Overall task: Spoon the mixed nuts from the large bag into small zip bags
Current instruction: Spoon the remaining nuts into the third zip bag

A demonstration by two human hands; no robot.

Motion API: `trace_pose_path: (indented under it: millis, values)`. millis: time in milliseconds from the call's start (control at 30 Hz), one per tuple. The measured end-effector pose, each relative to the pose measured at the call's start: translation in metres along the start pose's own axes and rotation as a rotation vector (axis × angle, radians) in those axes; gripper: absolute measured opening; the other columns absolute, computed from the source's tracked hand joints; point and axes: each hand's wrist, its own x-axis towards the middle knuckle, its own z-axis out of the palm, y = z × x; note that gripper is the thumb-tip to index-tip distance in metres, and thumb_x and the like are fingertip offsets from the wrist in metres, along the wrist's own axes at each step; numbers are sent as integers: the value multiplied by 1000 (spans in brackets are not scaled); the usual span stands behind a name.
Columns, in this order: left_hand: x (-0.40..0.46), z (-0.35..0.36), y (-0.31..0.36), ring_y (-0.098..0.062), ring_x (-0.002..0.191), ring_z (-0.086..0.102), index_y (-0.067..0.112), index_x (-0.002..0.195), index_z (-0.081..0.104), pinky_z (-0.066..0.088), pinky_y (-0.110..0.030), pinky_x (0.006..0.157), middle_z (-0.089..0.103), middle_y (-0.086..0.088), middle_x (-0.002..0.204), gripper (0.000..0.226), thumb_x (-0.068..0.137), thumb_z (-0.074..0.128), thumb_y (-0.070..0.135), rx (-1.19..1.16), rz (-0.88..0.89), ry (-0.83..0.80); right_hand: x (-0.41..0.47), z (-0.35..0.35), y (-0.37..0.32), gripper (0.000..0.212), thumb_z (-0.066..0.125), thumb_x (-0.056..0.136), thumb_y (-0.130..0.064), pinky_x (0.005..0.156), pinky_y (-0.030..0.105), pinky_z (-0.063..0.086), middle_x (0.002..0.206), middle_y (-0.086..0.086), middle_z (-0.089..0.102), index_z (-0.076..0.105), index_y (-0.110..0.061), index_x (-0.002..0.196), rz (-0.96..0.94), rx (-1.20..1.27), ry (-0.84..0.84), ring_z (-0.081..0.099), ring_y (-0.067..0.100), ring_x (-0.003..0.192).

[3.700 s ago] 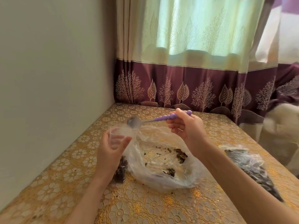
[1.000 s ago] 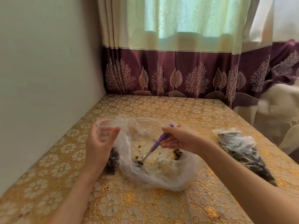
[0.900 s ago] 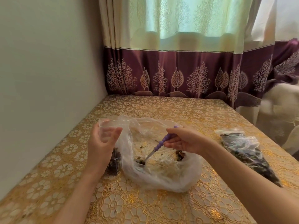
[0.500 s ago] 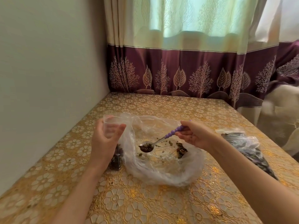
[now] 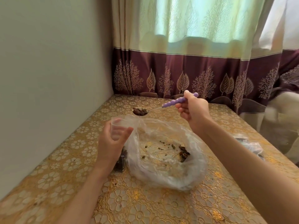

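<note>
- Right hand (image 5: 192, 110) grips the purple handle of a spoon (image 5: 163, 106), fingers curled round it, raised above the table (image 5: 129, 204).
- Spoon bowl is loaded with mixed nuts (image 5: 140, 111), held level, just above and behind the mouth of the small zip bag (image 5: 119, 128).
- Left hand (image 5: 110, 143) holds the small zip bag upright, thumb and fingers curled round its upper part, mouth propped open.
- Dark nuts show at the bottom of the small zip bag, below the left hand, resting on the table.
- Large bag (image 5: 166, 159), clear plastic, lies open on the table between the two forearms, touching the small zip bag on its left side.
- Only scattered bits and a small dark clump of nuts remain inside the large bag, clump toward its right side.
- Another filled bag (image 5: 252, 146) of dark nuts lies on the table at the right, partly hidden by the right forearm.
- Table has a gold floral cover; wall (image 5: 48, 78) at left, curtain (image 5: 194, 54) behind.
</note>
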Motion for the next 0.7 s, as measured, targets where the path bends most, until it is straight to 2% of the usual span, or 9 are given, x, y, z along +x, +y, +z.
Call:
trace_pose_path:
  millis: [33, 167, 233, 300, 400, 533, 700]
  values:
    - [0, 0, 0, 4, 82, 63, 22, 119, 53, 53, -19, 67, 64, 10, 96, 91, 51, 58, 83, 0, 2, -2, -2, 6, -3, 57, 45, 99, -22, 34, 14, 31, 48, 2, 62, 62, -12, 45, -24, -9, -23, 45, 5, 39]
    - [2, 0, -1, 9, 80, 62, 27, 114, 53, 50, -10, 61, 64, 13, 92, 78, 55, 60, 76, -14, 2, 6, -14, 27, -4, 42, 44, 99, -21, 36, 17, 35, 50, 3, 64, 59, -5, 63, -161, -85, -154, 49, 9, 43]
    - [1, 0, -3, 8, 80, 63, 38, 105, 51, 51, -12, 63, 65, 14, 92, 63, 56, 63, 75, -31, -9, -4, -22, 33, -3, 39, 45, 99, -19, 38, 17, 39, 51, 1, 65, 59, -4, 66, -268, -124, -214, 52, 9, 44]
    - [1, 1, -4, 6, 78, 63, 40, 101, 50, 51, -13, 64, 66, 12, 92, 49, 64, 68, 66, -47, -10, 0, -29, 36, -2, 36, 46, 99, -18, 41, 19, 44, 55, 1, 68, 61, -5, 68, -396, -173, -273, 55, 12, 47]
    - [2, 1, -6, 8, 76, 62, 39, 105, 47, 50, -10, 63, 64, 13, 88, 49, 64, 67, 57, -23, 0, 27, -35, 37, 0, 31, 48, 98, -16, 46, 23, 48, 65, 6, 72, 63, -7, 72, -517, -239, -335, 59, 17, 53]
    - [3, 1, -7, 3, 80, 64, 25, 115, 50, 51, -13, 63, 65, 12, 93, 61, 66, 66, 56, -13, 6, 31, -35, 32, 3, 31, 48, 98, -14, 44, 22, 47, 65, 8, 72, 63, -5, 72, -541, -219, -273, 58, 19, 51]
    - [3, -1, -6, 8, 82, 61, 26, 117, 51, 49, -9, 63, 63, 13, 96, 68, 65, 64, 67, -8, 12, 27, -28, 11, 4, 35, 45, 99, -17, 41, 18, 44, 53, -1, 66, 61, -3, 71, -443, -86, -71, 53, 10, 44]
